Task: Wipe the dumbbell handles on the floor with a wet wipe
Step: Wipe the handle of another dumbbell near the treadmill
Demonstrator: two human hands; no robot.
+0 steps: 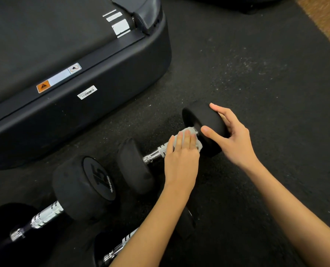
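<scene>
— Chrome shows on only the near stretch of the dumbbell handle (156, 153); what covers the rest?

— The white wet wipe (189, 132), and the left hand (181, 160) lies over that, fingers laid fairly flat and pressing it down onto the bar beside the far head. Most of the wipe is hidden under those fingers.

— And the right hand (235, 139)?

— It cups the far head (204, 128) of that dumbbell, thumb on the near side, fingers curled over the top and far side.

— Anything cut off?

— A second dumbbell (64, 197), its end marked 15, runs off the bottom-left corner of the floor view. A third dumbbell (119, 247) is mostly hidden by the left forearm and cut by the bottom edge; only part of its bar and dark heads can be made out.

— What carries all this?

— Black speckled rubber floor (256, 83). A black treadmill base (102, 78) with stickers fills the upper left, and a strip of tan carpet (326, 22) shows at the top-right corner.

— How does the wiped dumbbell lie?

— On its side near the middle of the floor, long axis running from lower left to upper right, near head (135, 166) toward the person.
</scene>
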